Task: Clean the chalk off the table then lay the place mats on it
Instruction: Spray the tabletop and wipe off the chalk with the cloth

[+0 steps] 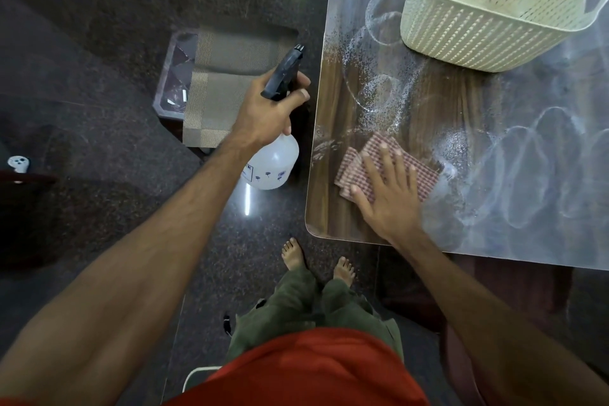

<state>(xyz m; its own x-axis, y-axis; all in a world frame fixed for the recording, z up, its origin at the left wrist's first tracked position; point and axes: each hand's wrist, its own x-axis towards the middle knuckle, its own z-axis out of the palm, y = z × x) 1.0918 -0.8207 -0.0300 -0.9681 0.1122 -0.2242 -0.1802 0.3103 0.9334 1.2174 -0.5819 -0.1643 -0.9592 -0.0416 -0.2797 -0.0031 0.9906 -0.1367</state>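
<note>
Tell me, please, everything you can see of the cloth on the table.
The cloth is red-and-white checked with a waffle-like weave, folded into a flat pad whose layers show at its left edge. It lies near the wooden table's front left corner, beside spray droplets and chalk loops. The right hand presses it with straight, spread fingers.

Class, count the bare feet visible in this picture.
2: the left foot and the right foot stand side by side on the dark speckled floor, below the wooden table's corner.

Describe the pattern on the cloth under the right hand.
The cloth has a red-and-white check, clearest in the head view.
</note>
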